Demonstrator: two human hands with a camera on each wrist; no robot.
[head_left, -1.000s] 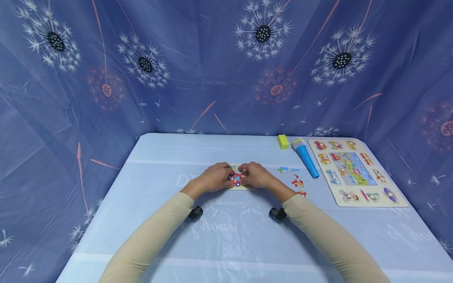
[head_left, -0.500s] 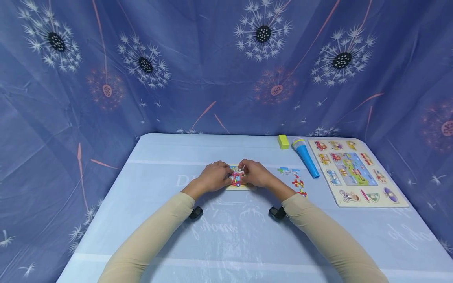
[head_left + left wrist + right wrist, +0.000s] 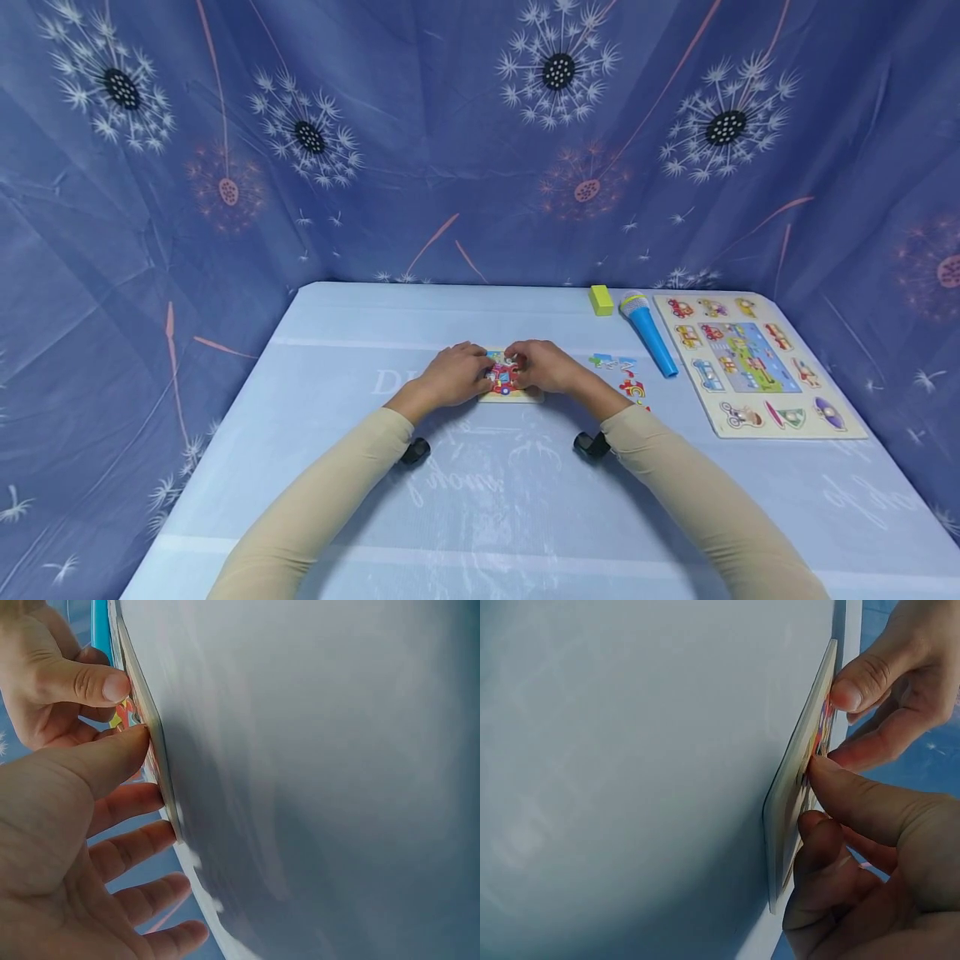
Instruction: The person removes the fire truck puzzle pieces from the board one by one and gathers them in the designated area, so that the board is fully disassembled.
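In the head view, a small jigsaw board (image 3: 512, 397) with a picture of a red vehicle lies on the pale blue tablecloth (image 3: 360, 492), at about the middle of the table. The left hand (image 3: 452, 375) covers its left end and the right hand (image 3: 550, 367) its right end, fingers bent down over it, thumbs turned toward each other. Loose jigsaw pieces (image 3: 633, 389) lie to the right of the right hand, the nearest partly hidden by the right sleeve (image 3: 697, 492). Beyond them are a blue toy microphone (image 3: 654, 340) and a yellow block (image 3: 601, 301); farther right lies a large peg puzzle board (image 3: 813, 408) of vehicles. A dandelion-print curtain (image 3: 450, 142) hangs behind the table.

In the left wrist view, the left hand's fingers are spread apart. Its thumb touches the jigsaw board, and the index and middle fingertips meet the board's edge. The right hand's thumb is over the board, just beside the left thumb.

In the right wrist view, the jigsaw board shows nearly edge-on. The right thumb rests on the board's picture side with the index finger curled near it; whether they pinch a piece, I cannot tell. The left thumb touches the board farther along.
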